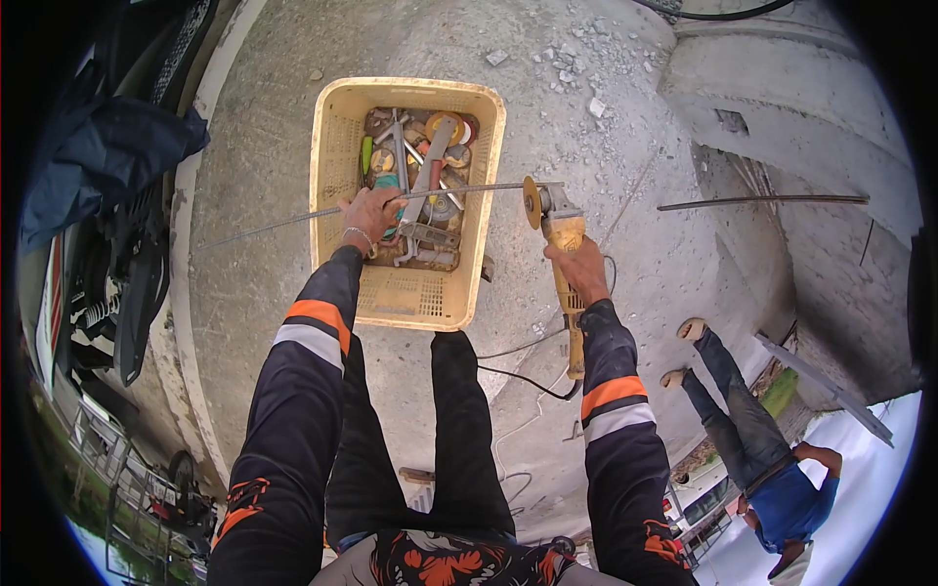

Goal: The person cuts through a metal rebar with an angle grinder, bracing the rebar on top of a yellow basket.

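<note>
Your left hand [371, 215] is clamped on the thin steel rod [479, 188], fingers wrapped right round it above the yellow plastic basket [415, 293] of tools. The rod runs nearly level across you, left to right, and its right end sits at the disc [532, 202] of the angle grinder [565, 234]. Your right hand [578, 269] is clenched round the grinder's yellow body, with the disc set crosswise to the rod, touching it or just off it, I can't tell which. So disc and rod meet well to the right of your left fingers, past the basket's rim. A second rod [762, 200] lies apart, further right.
</note>
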`<state>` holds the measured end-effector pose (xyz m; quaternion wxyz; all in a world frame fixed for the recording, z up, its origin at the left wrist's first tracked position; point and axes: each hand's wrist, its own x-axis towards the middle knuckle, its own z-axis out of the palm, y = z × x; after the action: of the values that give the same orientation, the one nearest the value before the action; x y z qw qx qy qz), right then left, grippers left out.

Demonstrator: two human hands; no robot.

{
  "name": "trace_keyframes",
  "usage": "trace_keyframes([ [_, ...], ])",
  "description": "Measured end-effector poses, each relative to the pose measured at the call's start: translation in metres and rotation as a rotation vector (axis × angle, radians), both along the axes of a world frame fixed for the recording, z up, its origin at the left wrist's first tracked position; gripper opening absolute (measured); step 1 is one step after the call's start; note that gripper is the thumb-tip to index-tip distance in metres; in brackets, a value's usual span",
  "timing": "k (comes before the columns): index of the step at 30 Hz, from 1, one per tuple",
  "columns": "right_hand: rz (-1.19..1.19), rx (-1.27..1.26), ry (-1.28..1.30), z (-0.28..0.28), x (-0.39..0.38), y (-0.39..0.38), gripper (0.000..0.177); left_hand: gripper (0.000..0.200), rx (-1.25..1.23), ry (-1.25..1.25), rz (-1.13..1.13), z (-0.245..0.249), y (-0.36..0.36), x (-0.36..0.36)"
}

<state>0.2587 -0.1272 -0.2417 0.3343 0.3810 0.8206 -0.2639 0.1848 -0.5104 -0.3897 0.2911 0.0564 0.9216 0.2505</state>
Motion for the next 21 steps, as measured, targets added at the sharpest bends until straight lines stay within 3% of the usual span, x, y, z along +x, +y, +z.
trace_keyframes([
  [21,-0.026,0.000,-0.004,0.014,-0.021,-0.012,0.063,0.033,0.124,0.131,0.008,-0.021,-0.004,0.008],
])
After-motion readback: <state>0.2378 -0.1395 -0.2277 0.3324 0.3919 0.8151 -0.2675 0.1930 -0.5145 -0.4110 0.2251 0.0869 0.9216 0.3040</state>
